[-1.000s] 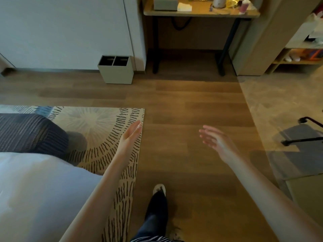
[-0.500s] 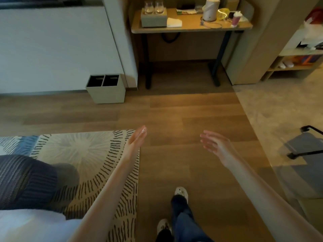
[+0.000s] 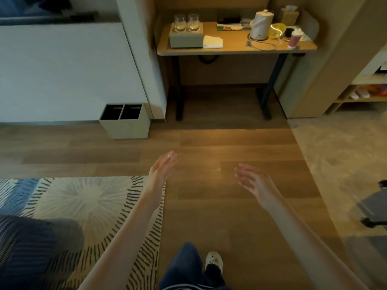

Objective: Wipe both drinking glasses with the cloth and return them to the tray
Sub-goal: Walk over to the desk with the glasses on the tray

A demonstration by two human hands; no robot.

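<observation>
Floor (image 3: 209, 143): wood planks, patterned rug (image 3: 83, 206) at left, both arms stretched out above it.
Worktop (image 3: 236, 49): far ahead, well apart from the hands.
Tray (image 3: 186, 39): grey box on the worktop's left end, two drinking glasses (image 3: 186, 23) upright on it, side by side.
Cloth (image 3: 213, 41): white, folded, just beside the tray's right.
Left hand (image 3: 162, 167): fingers spread loosely, palm turned inward, empty.
Right hand (image 3: 252, 178): fingers splayed, empty, touching nothing.
Hidden: glass contents unclear.

Two glasses (image 3: 179, 22) (image 3: 193, 22); one cloth (image 3: 212, 41); one tray (image 3: 186, 39)
</observation>
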